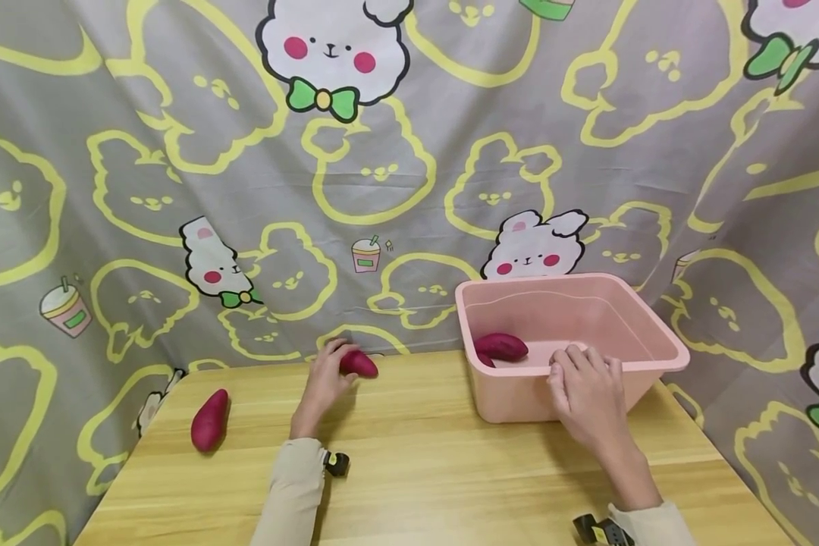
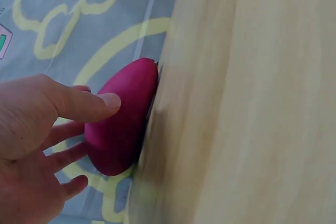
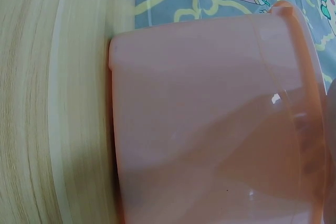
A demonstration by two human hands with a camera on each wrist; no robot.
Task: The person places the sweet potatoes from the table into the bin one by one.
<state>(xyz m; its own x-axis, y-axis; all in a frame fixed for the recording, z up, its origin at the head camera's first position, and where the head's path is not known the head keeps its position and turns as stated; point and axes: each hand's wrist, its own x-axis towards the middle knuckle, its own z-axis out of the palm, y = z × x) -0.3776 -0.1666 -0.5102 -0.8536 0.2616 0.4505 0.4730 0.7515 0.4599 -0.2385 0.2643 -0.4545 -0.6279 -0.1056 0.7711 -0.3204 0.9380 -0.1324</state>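
Note:
At the table's far edge, my left hand is on a purple sweet potato. In the left wrist view the thumb lies across the sweet potato, and the other fingers reach behind it, their tips partly hidden. My right hand grips the near rim of a pink plastic bin, fingers curled over the edge. Inside the bin lies another sweet potato, with part of one more below it. The bin's outer wall fills most of the right wrist view.
A further sweet potato lies on the left side of the wooden table. Behind the table hangs a grey patterned cloth, which also covers both sides. Each wrist carries a small black camera.

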